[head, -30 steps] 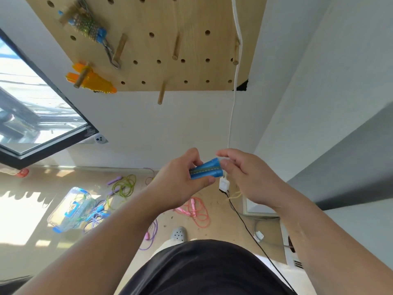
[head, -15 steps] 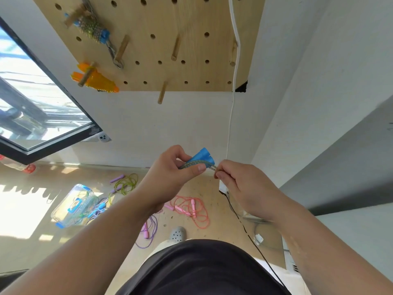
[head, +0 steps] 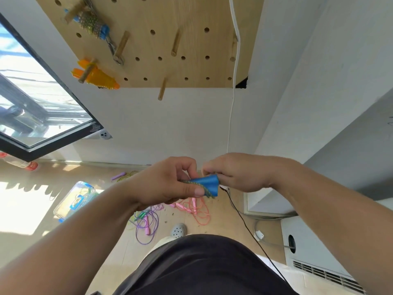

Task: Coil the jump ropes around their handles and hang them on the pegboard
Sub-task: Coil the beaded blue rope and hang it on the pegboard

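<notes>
Gripping blue handles (head: pixel 207 184), the left hand (head: pixel 163 184) meets the right hand (head: pixel 240 173) pinching their flared end.

Bright daylight, seen through a wide-angle head camera. Sun comes in through the window (head: pixel 42 107) on the left, where the panes are washed out pale. It throws a glaring white patch with a jagged shadow edge across the floor (head: pixel 25 209). The white wall (head: pixel 170 124) ahead is evenly lit, while the side wall (head: pixel 350 145) at right lies in grey shade. Straight edges lean and bow toward the corners, and the forearms look stretched. The left hand (head: pixel 161 188) and jump rope (head: pixel 206 185) are fairly sharp; the right hand (head: pixel 240 173) is slightly soft.
</notes>
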